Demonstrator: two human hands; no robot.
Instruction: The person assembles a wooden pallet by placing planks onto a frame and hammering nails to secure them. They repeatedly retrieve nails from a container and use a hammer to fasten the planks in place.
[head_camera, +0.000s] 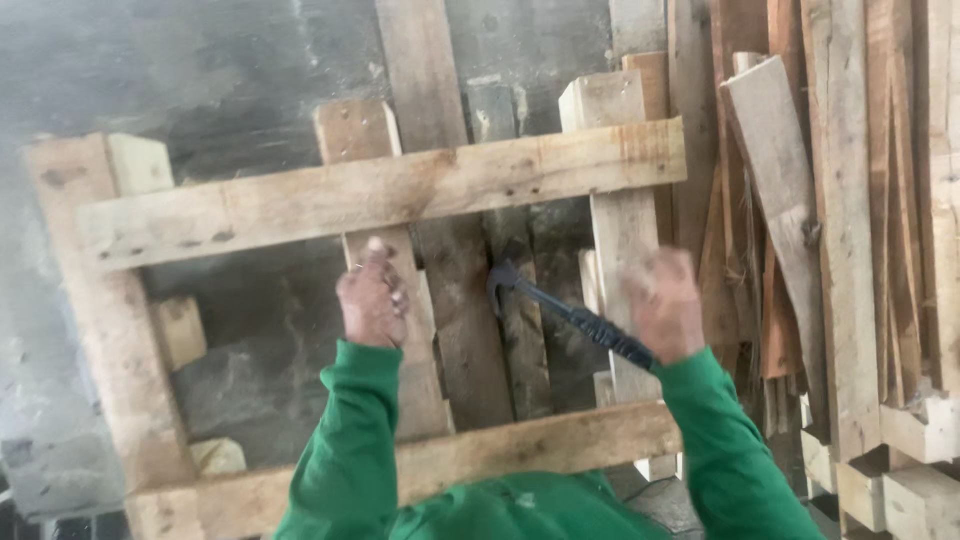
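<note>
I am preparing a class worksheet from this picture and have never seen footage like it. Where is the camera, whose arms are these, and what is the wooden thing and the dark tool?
There is one picture, taken by a camera worn on a person's head, looking down past the chest at that person's own arms in green sleeves. No machine is involved. In front stands a wooden pallet frame made of rough boards nailed together, against a grey wall. The left hand rests on a middle board of the frame. The right hand grips the handle of a dark claw hammer, whose curved head points towards the middle boards. The hands are blurred. On the right lies a stack of loose planks.
</note>
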